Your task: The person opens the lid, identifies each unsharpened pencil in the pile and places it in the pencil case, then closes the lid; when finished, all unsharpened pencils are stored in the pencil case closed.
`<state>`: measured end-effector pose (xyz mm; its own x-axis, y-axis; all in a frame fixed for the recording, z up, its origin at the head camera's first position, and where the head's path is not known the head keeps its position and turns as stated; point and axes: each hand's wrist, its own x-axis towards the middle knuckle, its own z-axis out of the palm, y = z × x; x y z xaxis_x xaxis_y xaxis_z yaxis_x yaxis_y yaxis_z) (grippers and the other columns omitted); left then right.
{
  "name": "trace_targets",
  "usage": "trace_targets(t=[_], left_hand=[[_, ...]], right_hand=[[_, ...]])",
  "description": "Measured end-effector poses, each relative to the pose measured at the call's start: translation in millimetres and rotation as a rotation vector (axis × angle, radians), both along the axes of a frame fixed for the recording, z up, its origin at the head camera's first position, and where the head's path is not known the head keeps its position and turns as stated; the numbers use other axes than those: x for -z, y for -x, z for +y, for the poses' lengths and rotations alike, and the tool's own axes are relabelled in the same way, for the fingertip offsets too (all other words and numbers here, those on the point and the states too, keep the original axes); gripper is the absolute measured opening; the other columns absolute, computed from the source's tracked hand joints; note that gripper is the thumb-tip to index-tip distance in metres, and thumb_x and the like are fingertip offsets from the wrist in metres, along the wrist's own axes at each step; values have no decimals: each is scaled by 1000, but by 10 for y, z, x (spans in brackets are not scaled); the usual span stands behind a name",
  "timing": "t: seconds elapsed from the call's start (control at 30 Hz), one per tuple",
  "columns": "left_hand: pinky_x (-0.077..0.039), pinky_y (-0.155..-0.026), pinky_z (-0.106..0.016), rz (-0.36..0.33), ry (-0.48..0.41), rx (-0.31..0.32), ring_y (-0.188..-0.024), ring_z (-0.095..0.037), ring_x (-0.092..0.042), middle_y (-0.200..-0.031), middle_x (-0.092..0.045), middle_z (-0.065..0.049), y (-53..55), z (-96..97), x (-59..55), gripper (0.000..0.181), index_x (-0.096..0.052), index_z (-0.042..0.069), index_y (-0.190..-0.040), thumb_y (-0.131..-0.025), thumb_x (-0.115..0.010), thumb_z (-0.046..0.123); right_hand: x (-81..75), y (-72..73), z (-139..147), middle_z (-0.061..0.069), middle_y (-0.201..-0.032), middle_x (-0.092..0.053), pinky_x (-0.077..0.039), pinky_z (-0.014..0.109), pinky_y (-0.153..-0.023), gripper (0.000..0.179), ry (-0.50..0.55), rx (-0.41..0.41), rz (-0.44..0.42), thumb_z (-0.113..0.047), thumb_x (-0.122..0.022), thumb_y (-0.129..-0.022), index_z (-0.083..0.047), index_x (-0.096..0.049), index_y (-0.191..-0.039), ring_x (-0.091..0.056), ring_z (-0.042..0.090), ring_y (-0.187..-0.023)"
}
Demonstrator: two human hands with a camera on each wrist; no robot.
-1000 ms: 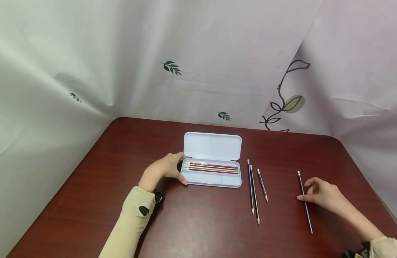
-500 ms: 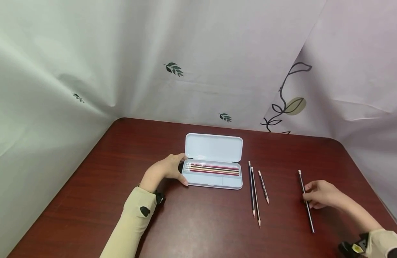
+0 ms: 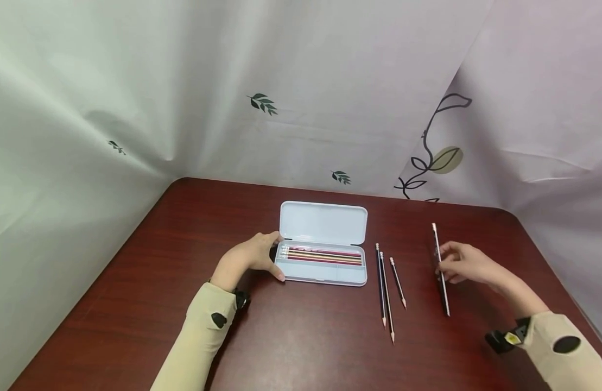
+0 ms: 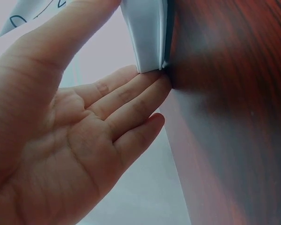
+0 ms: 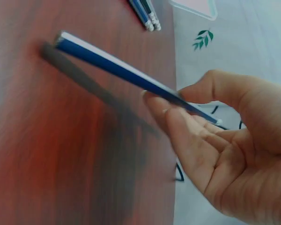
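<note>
In the head view, my left hand (image 3: 252,253) spans the left end of an open pale pencil case (image 3: 305,271), thumb at its front corner and fingers at the back corner. The left wrist view shows fingertips (image 4: 152,84) against the case's end (image 4: 147,35). Several pencils (image 3: 325,256) lie in its rear compartment, eraser ends left. My right hand (image 3: 469,264) pinches a dark blue pencil (image 3: 441,274) between thumb and fingers. In the right wrist view that blue pencil (image 5: 117,68) is lifted off the table, with its shadow below; its near end looks flat.
Two long pencils (image 3: 385,296) and a shorter pencil (image 3: 398,283) lie right of the case, tips toward me. The case's raised lid (image 3: 323,222) leans back. A pale curtain (image 3: 301,108) with leaf prints borders the far edge of the dark red table (image 3: 301,336).
My right hand closed its thumb and fingers on the blue pencil, lifted it and carried it left and farther back. The left hand has stayed at the case.
</note>
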<state>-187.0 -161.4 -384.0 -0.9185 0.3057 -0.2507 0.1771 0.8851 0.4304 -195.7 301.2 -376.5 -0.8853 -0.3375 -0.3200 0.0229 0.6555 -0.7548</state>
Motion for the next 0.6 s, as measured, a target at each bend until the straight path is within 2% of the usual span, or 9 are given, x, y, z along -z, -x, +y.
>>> trace_targets(t=[0.2, 0.4, 0.6], left_hand=[[-43, -95, -41, -7, -7, -5, -116, -23, -51, -129, -55, -13, -13, 1, -4, 84, -50, 8, -122, -54, -90, 38], [-43, -94, -41, -15, -9, -5, -115, -22, -52, -128, -56, -12, -26, 22, 0, 83, -51, 8, -121, -54, -90, 38], [-43, -94, -40, -10, -11, -9, -114, -22, -52, -128, -56, -12, -12, -1, -6, 84, -51, 8, -121, -53, -90, 38]], right_hand=[[-81, 265, -308, 12, -83, -68, -55, 37, -64, 33, 28, -29, 76, -7, -56, -87, 10, -44, -112, -65, 19, -70], [-164, 408, -582, 15, -87, -69, -55, 33, -64, 28, 71, -91, 182, -7, -55, -89, 8, -47, -111, -66, 17, -73], [-234, 566, -833, 21, -95, -67, -55, 33, -67, 29, 185, -69, 280, -8, -55, -91, 7, -47, -115, -66, 10, -77]])
